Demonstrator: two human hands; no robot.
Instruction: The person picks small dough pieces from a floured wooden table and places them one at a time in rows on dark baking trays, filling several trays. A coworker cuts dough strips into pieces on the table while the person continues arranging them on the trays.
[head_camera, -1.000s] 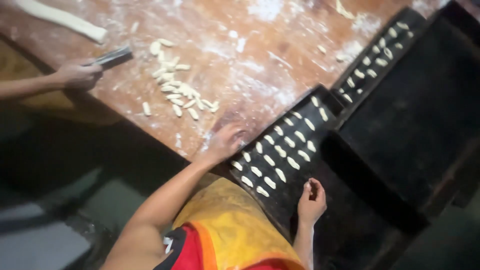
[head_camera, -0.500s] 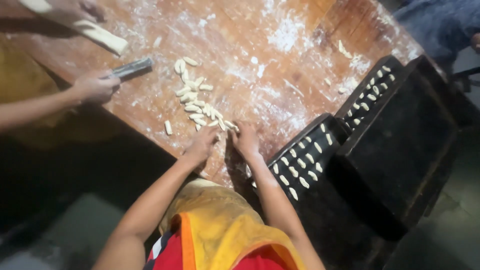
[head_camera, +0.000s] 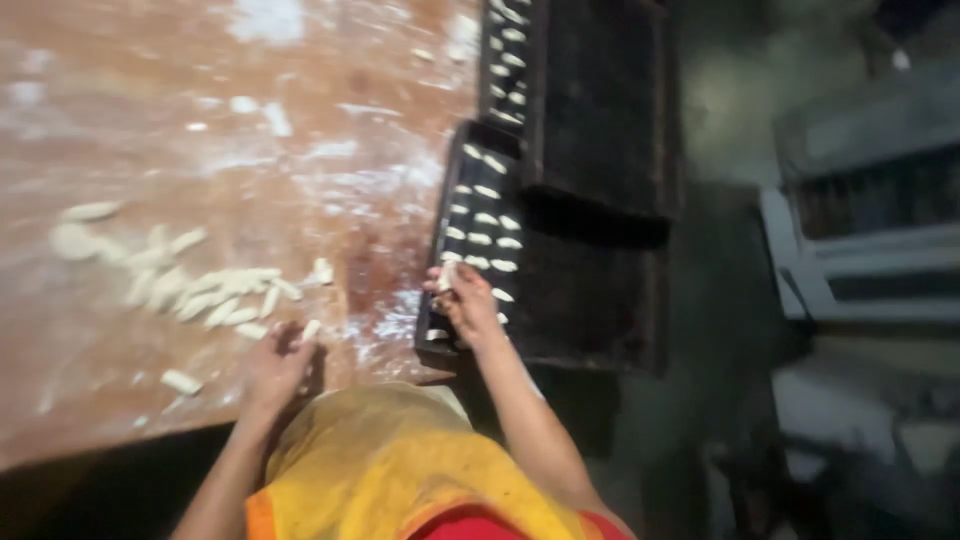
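A heap of small pale dough pieces (head_camera: 200, 290) lies on the floured wooden table (head_camera: 300, 120). My left hand (head_camera: 275, 365) rests on the table at the heap's near end, with its fingertips at one dough piece (head_camera: 311, 328). Blur hides whether it grips that piece. My right hand (head_camera: 468, 305) is over the near corner of a dark baking tray (head_camera: 580, 320) and pinches a dough piece (head_camera: 447, 275). Rows of shaped dough pieces (head_camera: 485, 220) fill the tray's left side.
A second dark tray (head_camera: 600, 110) lies stacked across the first, and another row of pieces (head_camera: 508, 50) shows beyond it. A loose piece (head_camera: 180, 381) sits near the table's front edge. Pale shelving or crates (head_camera: 860, 250) stand to the right, and the floor below is dark.
My right hand has left the heap and moved to the tray with a dough piece. The view has swung right, so the other person's hand and scraper are out of sight.
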